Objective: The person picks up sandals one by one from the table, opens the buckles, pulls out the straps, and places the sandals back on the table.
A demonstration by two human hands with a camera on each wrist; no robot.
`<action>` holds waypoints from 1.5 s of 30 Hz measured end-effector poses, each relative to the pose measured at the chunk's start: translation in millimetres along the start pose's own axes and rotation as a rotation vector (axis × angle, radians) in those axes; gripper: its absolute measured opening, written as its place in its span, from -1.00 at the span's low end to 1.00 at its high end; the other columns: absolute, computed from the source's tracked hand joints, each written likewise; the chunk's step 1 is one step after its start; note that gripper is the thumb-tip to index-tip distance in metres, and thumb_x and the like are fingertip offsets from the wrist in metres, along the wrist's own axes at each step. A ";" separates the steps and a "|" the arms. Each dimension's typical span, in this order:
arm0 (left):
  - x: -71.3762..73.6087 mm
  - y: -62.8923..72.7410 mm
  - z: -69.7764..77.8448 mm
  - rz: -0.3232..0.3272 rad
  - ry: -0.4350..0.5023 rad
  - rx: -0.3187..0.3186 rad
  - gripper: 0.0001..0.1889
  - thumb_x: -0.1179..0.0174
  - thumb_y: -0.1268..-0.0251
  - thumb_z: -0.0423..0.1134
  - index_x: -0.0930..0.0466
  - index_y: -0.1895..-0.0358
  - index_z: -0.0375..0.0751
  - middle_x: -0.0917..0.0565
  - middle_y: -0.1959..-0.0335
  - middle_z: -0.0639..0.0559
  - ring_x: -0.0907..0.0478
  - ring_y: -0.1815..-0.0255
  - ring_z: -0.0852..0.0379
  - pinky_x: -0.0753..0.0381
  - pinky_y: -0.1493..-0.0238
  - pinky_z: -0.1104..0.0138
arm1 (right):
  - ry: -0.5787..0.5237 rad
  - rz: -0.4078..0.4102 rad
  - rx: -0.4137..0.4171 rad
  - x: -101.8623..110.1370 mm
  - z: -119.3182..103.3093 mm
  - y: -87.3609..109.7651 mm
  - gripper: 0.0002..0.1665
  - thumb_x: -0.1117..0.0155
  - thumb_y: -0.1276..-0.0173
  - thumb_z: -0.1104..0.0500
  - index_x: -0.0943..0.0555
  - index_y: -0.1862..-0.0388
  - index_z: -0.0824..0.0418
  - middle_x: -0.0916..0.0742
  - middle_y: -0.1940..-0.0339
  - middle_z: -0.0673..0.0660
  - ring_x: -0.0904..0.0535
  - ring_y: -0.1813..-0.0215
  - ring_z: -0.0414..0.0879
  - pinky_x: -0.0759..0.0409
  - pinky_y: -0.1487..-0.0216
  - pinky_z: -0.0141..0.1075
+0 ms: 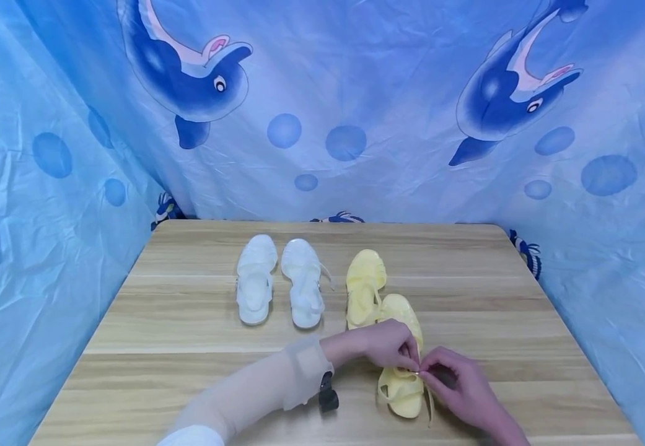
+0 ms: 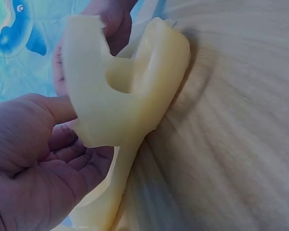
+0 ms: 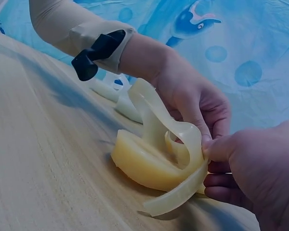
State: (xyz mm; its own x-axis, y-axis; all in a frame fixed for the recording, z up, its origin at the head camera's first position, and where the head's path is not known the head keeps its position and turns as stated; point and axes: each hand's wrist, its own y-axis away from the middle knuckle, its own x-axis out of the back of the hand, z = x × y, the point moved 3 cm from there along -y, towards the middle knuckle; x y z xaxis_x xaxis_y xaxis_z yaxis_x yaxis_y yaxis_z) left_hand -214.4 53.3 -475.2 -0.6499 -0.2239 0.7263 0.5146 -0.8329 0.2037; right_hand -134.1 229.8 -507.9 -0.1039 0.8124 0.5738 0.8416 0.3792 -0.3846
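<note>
A yellow jelly sandal (image 1: 406, 406) lies on the table, its toe pointing away and its heel nearest me. My left hand (image 1: 391, 344) reaches across the top of it and pinches the strap at its right side, near a small shiny spot. From the right, my right hand (image 1: 464, 387) pinches the same ankle strap with thumb and forefinger, the fingertips of both hands meeting there. A loose strap end (image 3: 176, 195) hangs down beside the heel in the right wrist view. In the left wrist view, the raised strap (image 2: 94, 96) hides part of the left fingers.
A second yellow sandal (image 1: 365, 272) lies just beyond and left of the first. Two white sandals (image 1: 255, 279) stand side by side farther left on the wooden table (image 1: 188, 371). Blue dolphin-print curtains (image 1: 311, 93) surround the table's back and sides.
</note>
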 end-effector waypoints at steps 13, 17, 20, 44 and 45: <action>-9.7 7.6 -4.3 0.056 0.063 -0.019 -0.90 -0.41 -0.44 -0.19 -0.85 0.18 -0.10 -0.84 0.40 0.23 -0.57 0.48 0.61 -0.59 0.29 0.71 | -0.080 -0.049 -0.153 -2.5 -4.2 5.2 -0.69 -0.53 -0.32 0.37 -0.66 0.14 0.00 -0.77 0.24 -0.12 -0.73 0.24 -0.30 -0.76 0.21 -0.40; -8.1 5.9 -5.5 0.027 0.114 -0.009 -0.90 -0.42 -0.42 -0.20 -0.86 0.13 -0.11 -0.87 0.34 0.20 -0.60 0.45 0.60 -0.62 0.26 0.69 | -0.146 -0.077 -0.386 -1.0 -7.6 9.6 -0.83 -0.52 -0.34 0.30 -0.69 0.17 0.16 -0.79 0.24 -0.03 -0.75 0.25 -0.31 -0.79 0.24 -0.37; -5.2 4.9 -7.2 0.018 0.122 -0.003 -0.89 -0.46 -0.38 -0.17 -0.88 0.13 -0.07 -0.88 0.32 0.22 -0.62 0.44 0.62 -0.63 0.26 0.68 | -0.166 -0.060 -0.477 -1.0 -9.1 9.6 -0.87 -0.52 -0.35 0.29 -0.75 0.16 0.25 -0.84 0.22 0.06 -0.76 0.23 -0.33 -0.80 0.18 -0.39; -3.4 -1.3 -14.2 0.044 0.127 -0.016 -0.87 -0.56 -0.25 -0.09 -0.91 0.19 0.03 -0.87 0.34 0.33 -0.59 0.38 0.65 -0.57 0.20 0.68 | 0.000 0.116 -0.325 -1.8 -17.4 6.0 -0.72 -0.65 -0.14 0.40 -0.85 0.23 0.07 -0.88 0.26 -0.01 -0.77 0.23 -0.40 -0.76 0.26 -0.50; -3.4 -2.3 -14.3 0.044 0.121 -0.020 -0.87 -0.56 -0.24 -0.09 -0.91 0.20 0.03 -0.87 0.35 0.33 -0.59 0.39 0.65 -0.57 0.21 0.68 | 0.022 0.120 -0.266 -1.2 -17.2 6.9 -0.65 -0.64 -0.13 0.42 -0.85 0.20 0.03 -0.88 0.23 -0.04 -0.78 0.21 -0.38 -0.75 0.23 -0.51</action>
State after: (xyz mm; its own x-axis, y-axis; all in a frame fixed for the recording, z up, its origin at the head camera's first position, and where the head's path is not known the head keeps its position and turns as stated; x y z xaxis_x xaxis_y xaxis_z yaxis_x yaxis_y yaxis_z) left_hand -221.3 48.7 -487.5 -0.6903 -0.3192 0.6493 0.5337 -0.8306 0.1591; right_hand -119.1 223.8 -498.8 0.0135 0.8334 0.5525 0.9570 0.1493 -0.2487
